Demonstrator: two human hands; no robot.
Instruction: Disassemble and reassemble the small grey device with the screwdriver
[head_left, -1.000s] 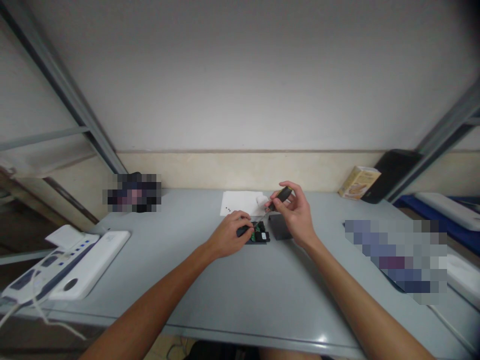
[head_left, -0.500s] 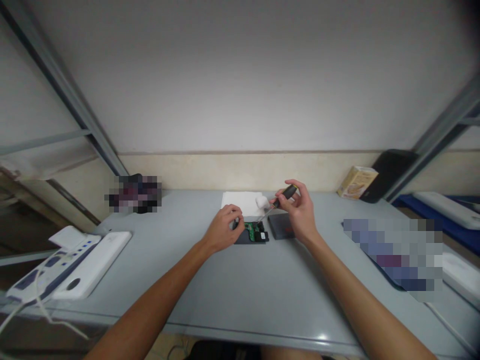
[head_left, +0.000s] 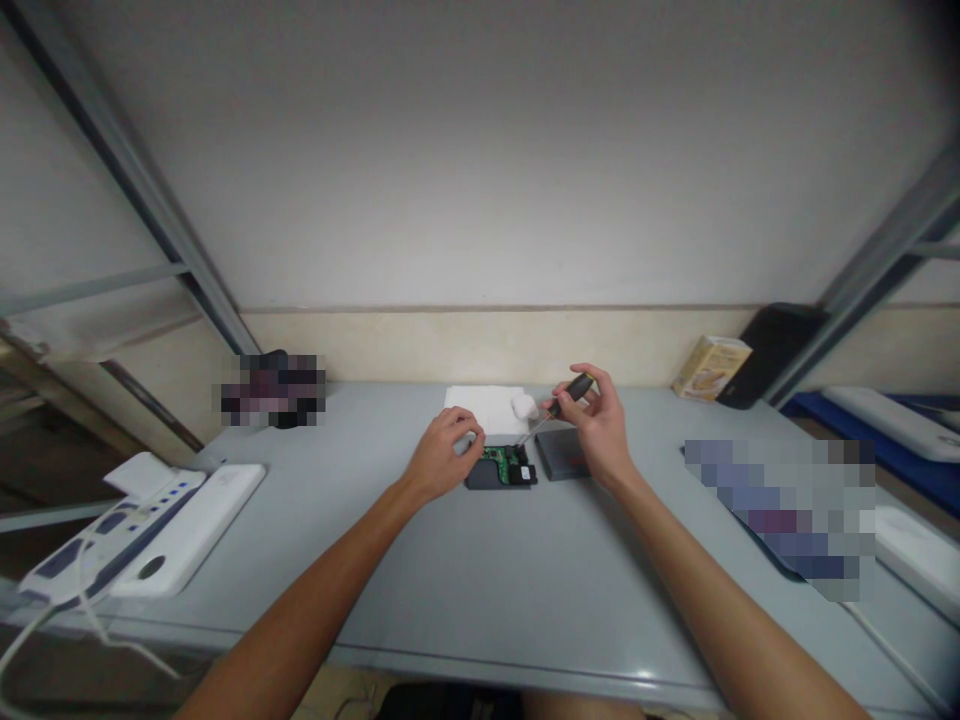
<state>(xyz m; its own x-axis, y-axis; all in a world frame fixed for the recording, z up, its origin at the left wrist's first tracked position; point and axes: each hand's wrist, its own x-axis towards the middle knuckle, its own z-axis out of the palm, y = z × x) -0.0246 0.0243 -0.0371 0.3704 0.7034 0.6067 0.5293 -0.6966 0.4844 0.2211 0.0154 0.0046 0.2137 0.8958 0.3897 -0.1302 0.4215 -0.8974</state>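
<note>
In the middle of the desk lies an open dark casing (head_left: 484, 474) with a green circuit board (head_left: 504, 461) in it. At its left end is my left hand (head_left: 444, 452), thumb and forefinger pinched close to the board's back left corner; what they hold, if anything, is hidden. My right hand (head_left: 604, 430) grips a screwdriver (head_left: 574, 391) by its black and yellow handle. The thin shaft slants down left, its tip at the board's back edge. A flat dark grey cover (head_left: 559, 455) lies under my right wrist, to the right of the casing.
Behind the casing are a white sheet (head_left: 480, 408) and a small white rounded object (head_left: 523, 404). A power strip (head_left: 112, 525) and a white slab (head_left: 199, 530) lie at left. A yellow box (head_left: 711, 368) leans by a black case (head_left: 776, 355) at back right.
The view has shifted slightly. My left fingers have closed up a little, and the dark patch between them no longer shows. The right hand and screwdriver stay nearly still.
</note>
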